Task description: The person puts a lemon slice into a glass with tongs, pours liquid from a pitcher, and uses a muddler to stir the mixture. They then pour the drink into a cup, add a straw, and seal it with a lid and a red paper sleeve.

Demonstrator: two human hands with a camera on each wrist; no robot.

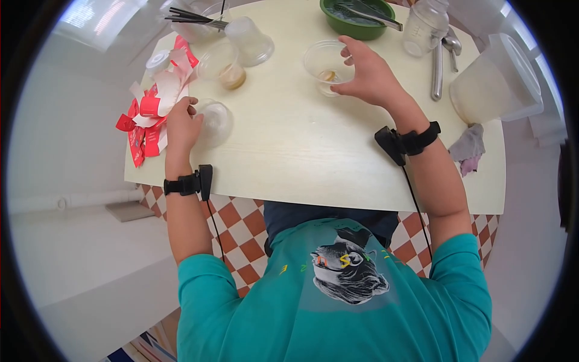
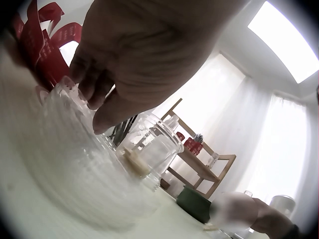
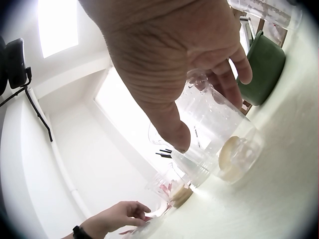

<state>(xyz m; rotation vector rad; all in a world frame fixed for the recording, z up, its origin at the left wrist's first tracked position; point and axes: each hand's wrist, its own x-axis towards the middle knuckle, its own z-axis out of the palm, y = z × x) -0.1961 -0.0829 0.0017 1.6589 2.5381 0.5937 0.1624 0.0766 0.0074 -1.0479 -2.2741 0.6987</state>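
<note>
My right hand [image 1: 374, 75] curls round a clear plastic cup [image 1: 310, 60] standing on the table. In the right wrist view the thumb is on the near side and the fingers reach behind the cup [image 3: 219, 114]. Something pale brown and clear lumps lie at its bottom. At the left, my left hand [image 1: 183, 123] hovers beside a clear round plastic piece like a dome lid [image 1: 216, 123]. Its thumb and loosely bent fingers come right to the rim in the left wrist view, with a gap between them in the right wrist view.
Another clear cup with brown contents [image 1: 232, 77] and a frosted container [image 1: 250, 42] stand behind the lid. Red and white wrappers [image 1: 151, 108] lie left. Farther back are a green bowl [image 1: 356, 27], a clear jug [image 1: 425, 30], metal tools [image 1: 437, 72], a big container [image 1: 494, 81] and a cloth [image 1: 469, 142].
</note>
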